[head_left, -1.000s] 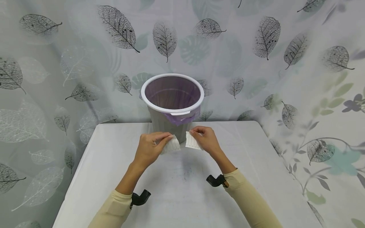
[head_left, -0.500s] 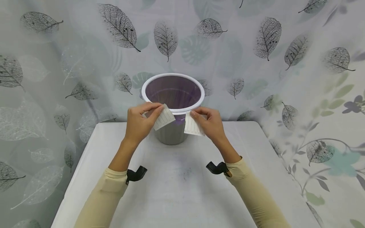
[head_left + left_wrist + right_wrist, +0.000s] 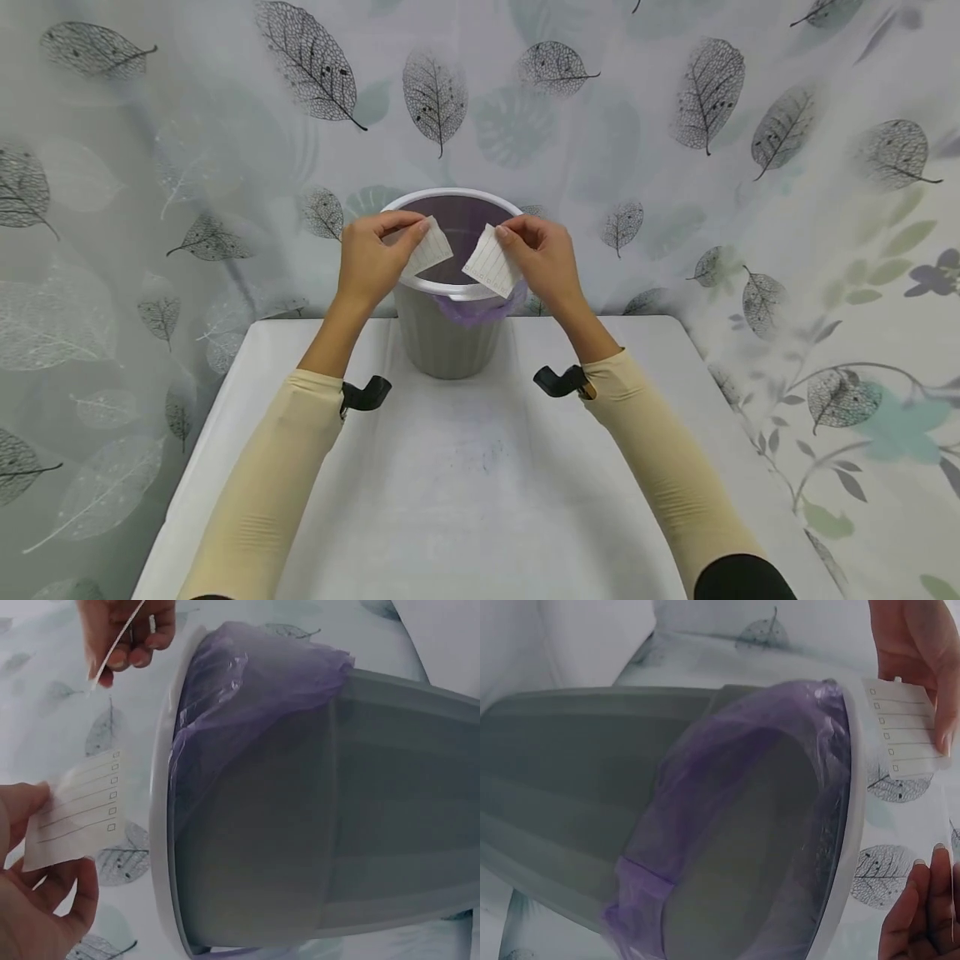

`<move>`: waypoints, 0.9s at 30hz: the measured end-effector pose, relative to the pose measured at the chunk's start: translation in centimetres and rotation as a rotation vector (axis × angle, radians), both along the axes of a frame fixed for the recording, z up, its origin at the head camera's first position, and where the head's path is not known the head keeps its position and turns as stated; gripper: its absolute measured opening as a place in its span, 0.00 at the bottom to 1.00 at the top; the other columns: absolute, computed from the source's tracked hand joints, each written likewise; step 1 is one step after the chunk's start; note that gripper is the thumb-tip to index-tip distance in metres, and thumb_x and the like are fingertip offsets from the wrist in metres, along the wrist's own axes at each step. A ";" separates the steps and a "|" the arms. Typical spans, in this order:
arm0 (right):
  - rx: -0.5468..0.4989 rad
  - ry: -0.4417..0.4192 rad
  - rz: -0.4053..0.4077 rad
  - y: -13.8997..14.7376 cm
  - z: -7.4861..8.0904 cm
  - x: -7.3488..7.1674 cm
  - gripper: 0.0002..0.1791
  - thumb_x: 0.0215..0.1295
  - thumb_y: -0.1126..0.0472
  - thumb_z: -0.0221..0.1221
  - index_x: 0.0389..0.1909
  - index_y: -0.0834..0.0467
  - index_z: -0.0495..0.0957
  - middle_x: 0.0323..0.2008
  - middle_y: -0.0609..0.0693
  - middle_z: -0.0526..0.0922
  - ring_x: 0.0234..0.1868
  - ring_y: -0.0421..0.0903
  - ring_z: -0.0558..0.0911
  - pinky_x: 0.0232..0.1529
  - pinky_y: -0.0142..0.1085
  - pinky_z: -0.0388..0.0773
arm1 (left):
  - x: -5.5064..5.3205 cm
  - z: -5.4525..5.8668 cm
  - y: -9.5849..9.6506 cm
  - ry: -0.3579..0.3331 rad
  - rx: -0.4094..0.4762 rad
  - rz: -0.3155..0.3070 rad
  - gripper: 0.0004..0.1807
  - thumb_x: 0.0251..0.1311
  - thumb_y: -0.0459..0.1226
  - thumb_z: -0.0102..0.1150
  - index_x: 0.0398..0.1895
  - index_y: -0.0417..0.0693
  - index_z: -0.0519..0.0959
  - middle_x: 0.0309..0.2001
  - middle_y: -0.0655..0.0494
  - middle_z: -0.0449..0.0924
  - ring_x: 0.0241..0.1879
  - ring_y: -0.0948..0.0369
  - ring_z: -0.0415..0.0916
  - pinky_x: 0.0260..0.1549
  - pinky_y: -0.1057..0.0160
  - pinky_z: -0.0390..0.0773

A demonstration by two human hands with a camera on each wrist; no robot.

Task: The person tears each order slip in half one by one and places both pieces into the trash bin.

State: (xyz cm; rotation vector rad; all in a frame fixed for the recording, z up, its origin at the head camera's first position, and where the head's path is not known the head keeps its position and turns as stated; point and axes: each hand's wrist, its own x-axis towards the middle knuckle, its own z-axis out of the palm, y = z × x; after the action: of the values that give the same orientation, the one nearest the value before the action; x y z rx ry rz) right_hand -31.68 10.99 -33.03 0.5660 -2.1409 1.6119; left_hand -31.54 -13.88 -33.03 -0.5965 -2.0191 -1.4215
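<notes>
My left hand (image 3: 372,256) pinches a small piece of lined white paper (image 3: 430,250) between thumb and fingers. A second piece of lined paper (image 3: 491,262) is pinched in my right hand (image 3: 550,257). The two pieces are apart, in front of or above the opening of a grey trash bin (image 3: 450,342) in the head view. Small printed squares run along one edge of the left hand's paper (image 3: 82,810) in the left wrist view. Seen from there, the right hand's paper (image 3: 120,643) is edge-on. Much of the bin's inside is hidden.
A purple bag liner (image 3: 476,310) hangs over the bin's white rim (image 3: 405,198). The bin stands at the far edge of a white-covered table (image 3: 450,483). Behind it hangs a leaf-patterned curtain (image 3: 637,125).
Both hands have risen and moved forward with their paper pieces, from low in front of the bin to the level of its rim. Each hand still pinches its piece.
</notes>
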 end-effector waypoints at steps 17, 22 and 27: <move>0.218 0.009 -0.122 -1.5 -0.3 -4.0 0.09 0.74 0.63 0.64 0.42 0.67 0.87 0.33 0.56 0.88 0.32 0.45 0.83 0.33 0.30 0.73 | -3.0 0.4 0.6 -0.105 -0.105 0.070 0.10 0.68 0.39 0.70 0.46 0.42 0.91 0.43 0.49 0.90 0.48 0.54 0.85 0.49 0.57 0.81; 0.298 0.004 -0.088 -1.6 -0.8 -4.3 0.10 0.77 0.62 0.61 0.45 0.65 0.87 0.35 0.53 0.90 0.40 0.48 0.87 0.37 0.33 0.77 | -3.4 0.0 0.4 -0.152 -0.129 0.088 0.10 0.69 0.38 0.67 0.46 0.41 0.91 0.42 0.48 0.90 0.47 0.53 0.86 0.48 0.55 0.82; 0.374 0.032 -0.083 -1.5 -1.0 -4.2 0.11 0.76 0.62 0.62 0.49 0.65 0.87 0.40 0.54 0.90 0.42 0.49 0.87 0.43 0.40 0.81 | -3.4 -0.3 0.2 -0.195 -0.184 0.085 0.11 0.70 0.38 0.65 0.46 0.41 0.90 0.42 0.48 0.89 0.44 0.53 0.85 0.45 0.54 0.81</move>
State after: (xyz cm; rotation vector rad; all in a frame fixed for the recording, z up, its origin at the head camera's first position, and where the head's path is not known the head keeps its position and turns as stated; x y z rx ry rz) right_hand -35.91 9.48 -34.04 0.5983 -2.4220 1.1559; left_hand -34.95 -13.72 -33.32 -0.4565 -2.3185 -1.2949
